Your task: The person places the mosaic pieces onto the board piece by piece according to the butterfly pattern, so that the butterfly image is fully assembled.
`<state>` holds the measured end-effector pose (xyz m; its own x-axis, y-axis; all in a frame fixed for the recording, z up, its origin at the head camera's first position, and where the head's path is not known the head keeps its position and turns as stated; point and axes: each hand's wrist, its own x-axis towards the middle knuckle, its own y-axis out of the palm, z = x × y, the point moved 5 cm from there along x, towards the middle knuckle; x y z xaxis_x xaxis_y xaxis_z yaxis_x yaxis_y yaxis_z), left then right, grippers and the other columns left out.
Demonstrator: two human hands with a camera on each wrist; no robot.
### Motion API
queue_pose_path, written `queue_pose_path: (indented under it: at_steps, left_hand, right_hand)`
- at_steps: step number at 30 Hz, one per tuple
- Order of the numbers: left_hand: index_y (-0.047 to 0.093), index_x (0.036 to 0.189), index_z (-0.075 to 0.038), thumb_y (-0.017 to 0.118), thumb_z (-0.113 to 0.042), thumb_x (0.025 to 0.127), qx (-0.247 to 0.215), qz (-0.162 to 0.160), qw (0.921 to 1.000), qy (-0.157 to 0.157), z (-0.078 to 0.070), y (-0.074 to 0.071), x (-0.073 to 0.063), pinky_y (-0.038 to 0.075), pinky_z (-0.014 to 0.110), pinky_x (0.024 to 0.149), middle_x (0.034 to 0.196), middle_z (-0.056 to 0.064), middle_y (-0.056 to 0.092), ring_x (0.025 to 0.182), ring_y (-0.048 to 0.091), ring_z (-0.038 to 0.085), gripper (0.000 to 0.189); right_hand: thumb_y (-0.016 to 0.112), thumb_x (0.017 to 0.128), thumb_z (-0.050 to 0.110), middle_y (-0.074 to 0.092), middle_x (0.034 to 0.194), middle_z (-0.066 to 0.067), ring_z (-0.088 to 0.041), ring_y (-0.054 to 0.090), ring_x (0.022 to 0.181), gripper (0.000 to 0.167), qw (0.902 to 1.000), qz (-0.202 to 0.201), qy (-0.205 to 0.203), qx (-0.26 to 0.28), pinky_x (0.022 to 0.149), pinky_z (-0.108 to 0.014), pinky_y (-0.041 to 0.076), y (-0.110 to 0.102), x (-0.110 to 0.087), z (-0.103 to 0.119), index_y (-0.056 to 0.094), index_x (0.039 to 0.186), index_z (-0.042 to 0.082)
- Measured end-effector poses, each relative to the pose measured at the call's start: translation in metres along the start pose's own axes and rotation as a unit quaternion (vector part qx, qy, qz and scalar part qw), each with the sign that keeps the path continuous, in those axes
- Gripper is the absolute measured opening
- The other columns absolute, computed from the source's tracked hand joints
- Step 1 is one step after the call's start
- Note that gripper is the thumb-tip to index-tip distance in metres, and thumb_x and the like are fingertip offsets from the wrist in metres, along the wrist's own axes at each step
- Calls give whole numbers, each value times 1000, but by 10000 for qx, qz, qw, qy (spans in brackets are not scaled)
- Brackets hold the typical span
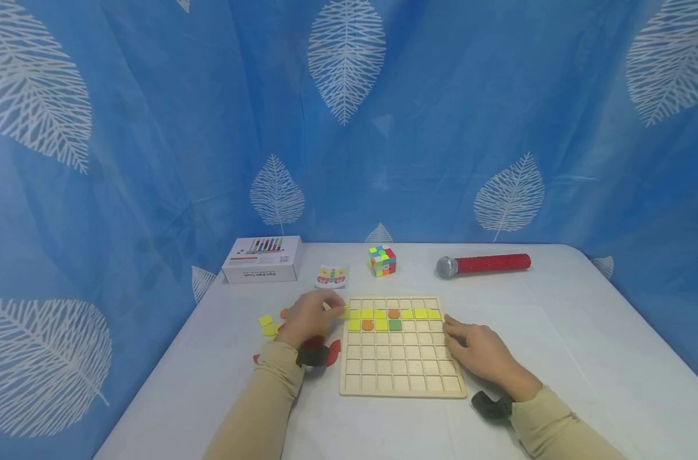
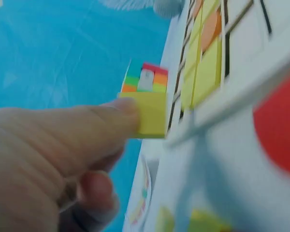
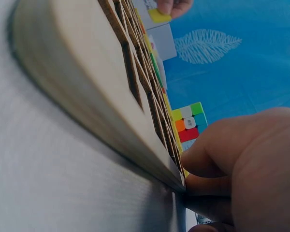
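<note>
My left hand [image 1: 310,317] pinches a yellow square tile [image 2: 152,116] between thumb and fingers, held up at the board's left edge. The wooden grid board [image 1: 403,368] lies flat on the table. Its top row carries yellow squares with an orange disc [image 1: 394,314] among them. In the second row are yellow squares, another orange disc [image 1: 368,325] and a green square [image 1: 395,325]. At the board's right edge, my right hand [image 1: 486,351] grips the rim with thumb and finger. Loose yellow tiles [image 1: 265,321] and red pieces [image 1: 334,352] lie around my left wrist, partly hidden.
Behind the board are a picture card [image 1: 331,276] with a butterfly-like pattern and a colourful puzzle cube [image 1: 382,261]. A white box [image 1: 262,259] stands at the back left. Toward the back right lies a red microphone [image 1: 486,264]. A blue leaf-patterned curtain [image 1: 429,160] hangs behind the table.
</note>
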<state>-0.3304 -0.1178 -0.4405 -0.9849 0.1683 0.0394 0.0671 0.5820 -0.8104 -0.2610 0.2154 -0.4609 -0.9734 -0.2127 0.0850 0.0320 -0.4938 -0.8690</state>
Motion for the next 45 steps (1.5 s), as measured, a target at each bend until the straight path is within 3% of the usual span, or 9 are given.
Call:
queue_pose_path:
  at_steps: [5,8,12,19,23,32,35,40,45]
  left_hand:
    - [77,103,-26,73,-32,96,-231,34,9962,840,-35,12,0,50,32,74,100,-11,73,78,60,10,10]
    - [76,101,-26,72,-31,97,-241,263,9921,1205,-58,25,-2,50,29,72,99,-12,73,75,60,7,9]
    - [76,100,-25,73,-30,97,63,578,9882,1417,-84,43,0,52,29,75,96,-13,72,83,64,5,6]
    - [75,101,-26,74,-28,96,796,678,9827,1528,-114,67,15,53,28,76,97,-14,73,88,66,5,5]
    - [76,100,-26,74,-27,96,1071,701,9791,1580,-121,73,18,52,27,73,97,-14,73,87,67,5,5]
    - [78,95,-28,72,-25,96,1237,804,9761,1598,-119,79,21,50,28,69,93,-16,73,78,61,3,7]
    - [78,88,-28,72,-22,94,1307,799,9756,1571,-118,82,22,47,28,65,85,-17,71,73,58,3,10]
    - [72,73,-27,71,-14,89,1456,713,9692,1853,-123,86,21,41,25,57,71,-15,61,66,52,5,21]
    - [77,81,-30,72,-18,89,1525,543,9686,1888,-126,79,12,44,24,59,76,-17,65,69,56,3,15]
  right_hand:
    - [61,100,22,54,150,-17,-45,50,137,42,10000,-44,-35,-26,110,-62,41,-1,0,-1,63,136,-1]
    - [62,100,20,55,149,-17,-44,50,137,41,9999,-71,-79,15,109,-61,41,-1,-1,-1,64,135,-1]
    - [62,99,20,55,149,-16,-44,50,137,41,10000,-10,-53,73,110,-60,42,0,-2,0,65,135,-1]
    - [63,100,20,56,149,-15,-43,51,137,40,10000,-67,-48,29,109,-61,42,-3,-3,-1,66,135,1]
    - [63,100,20,56,148,-16,-43,51,136,40,9999,-73,-89,57,109,-61,42,-3,-3,-2,66,134,0]
    - [63,99,20,56,148,-16,-43,52,136,40,9999,-66,-115,78,108,-59,43,0,-1,-1,65,134,0]
    - [62,100,21,55,149,-15,-42,52,136,41,9999,-54,-132,84,109,-58,43,0,-1,-1,65,135,0]
    - [62,100,20,55,149,-16,-43,51,137,40,9999,-45,-117,91,109,-59,42,-1,-3,-1,65,134,-1]
    - [62,100,20,56,149,-16,-44,50,137,40,9999,-60,-70,101,109,-61,42,-2,-3,0,65,134,-1]
